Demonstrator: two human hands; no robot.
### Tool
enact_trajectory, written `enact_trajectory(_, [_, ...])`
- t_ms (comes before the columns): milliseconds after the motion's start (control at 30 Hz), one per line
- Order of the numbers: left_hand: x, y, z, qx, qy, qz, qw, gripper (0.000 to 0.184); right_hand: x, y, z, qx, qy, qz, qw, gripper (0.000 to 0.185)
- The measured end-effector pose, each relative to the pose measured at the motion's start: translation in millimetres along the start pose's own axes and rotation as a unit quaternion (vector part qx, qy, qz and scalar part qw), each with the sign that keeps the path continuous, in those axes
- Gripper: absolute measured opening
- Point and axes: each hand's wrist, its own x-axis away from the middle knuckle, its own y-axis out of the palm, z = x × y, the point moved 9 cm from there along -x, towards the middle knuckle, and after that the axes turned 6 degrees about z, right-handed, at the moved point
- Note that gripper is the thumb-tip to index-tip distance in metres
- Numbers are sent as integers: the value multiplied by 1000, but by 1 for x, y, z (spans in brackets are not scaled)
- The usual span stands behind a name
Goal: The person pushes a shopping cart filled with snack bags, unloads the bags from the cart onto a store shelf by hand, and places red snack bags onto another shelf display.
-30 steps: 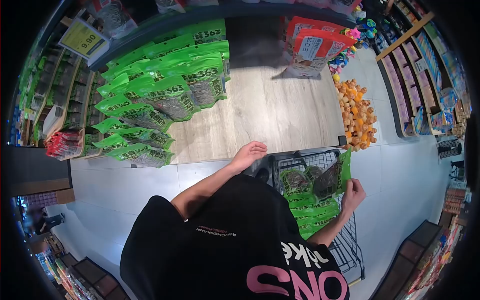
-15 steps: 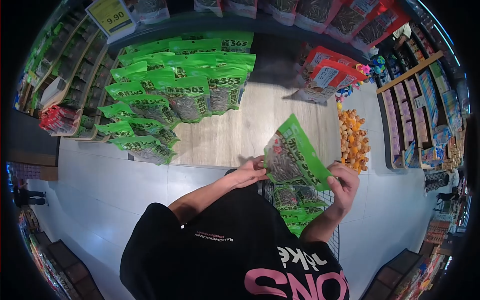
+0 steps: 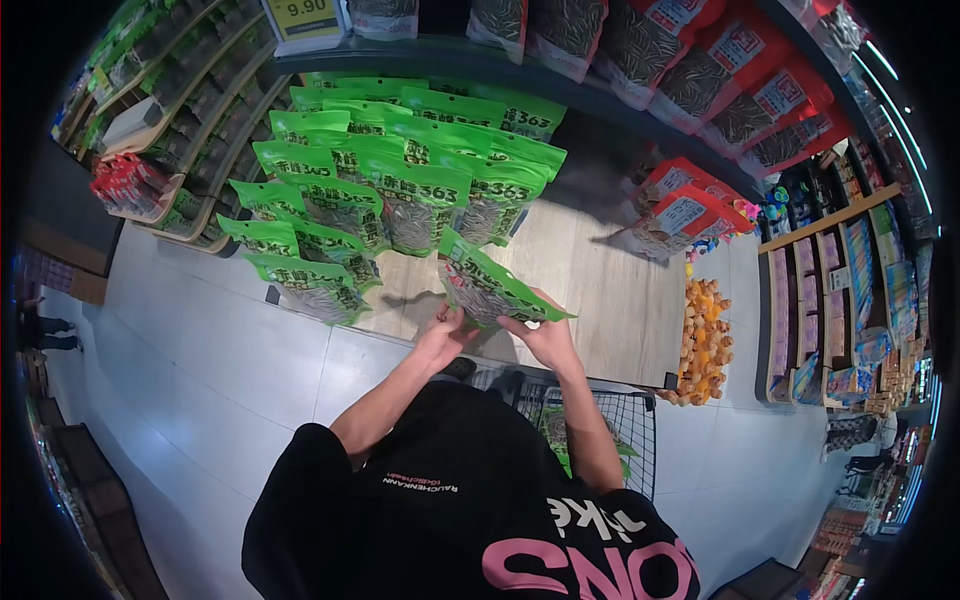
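Observation:
A green bag of sunflower seeds [image 3: 487, 290] is tilted in front of me above the wooden display table. My right hand [image 3: 547, 340] pinches its right end, thumb on the near side and fingers behind. At the bag's lower left edge, my left hand [image 3: 443, 338] has its fingers curled against it; part of the grip is hidden. Just beyond stand rows of matching green bags [image 3: 415, 205], upright and tightly packed on the table's left side. Below my right forearm, a wire shopping cart [image 3: 640, 440] holds more green bags, partly covered by the arm.
The wooden table top [image 3: 610, 310] extends to the right, where red bags [image 3: 680, 215] stand. Overhead runs a dark shelf [image 3: 450, 62] of red-topped bags with a price sign [image 3: 305, 22]. Orange plush toys [image 3: 706, 340] hang beyond the table's right edge.
Both hands have carried the bag left and forward, from above the cart to over the table near the rows. The view has shifted, and the bag now lies flatter.

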Motion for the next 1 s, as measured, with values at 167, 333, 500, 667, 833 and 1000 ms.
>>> enact_trajectory(167, [1, -22, 39, 3, 105, -1, 994, 37, -26, 37, 14, -62, 53, -12, 997, 42])
enact_trajectory(333, [8, -19, 65, -10, 99, 76, 992, 40, -63, 66, 9, -61, -11, -35, 997, 37])
enact_trajectory(500, [15, -33, 67, -53, 64, 162, 983, 45, -89, 99, 15, -36, -26, -77, 996, 40])
enact_trajectory(667, [8, -49, 79, -30, 79, 160, 983, 45, -109, 124, 26, -11, -40, -112, 993, 42])
enact_trajectory(833, [7, -59, 91, -11, 108, 178, 978, 41, -118, 137, 19, -7, -41, -114, 993, 43])
enact_trajectory(1000, [12, -61, 94, -4, 131, 211, 969, 38, -121, 145, 23, -10, -29, -117, 993, 44])
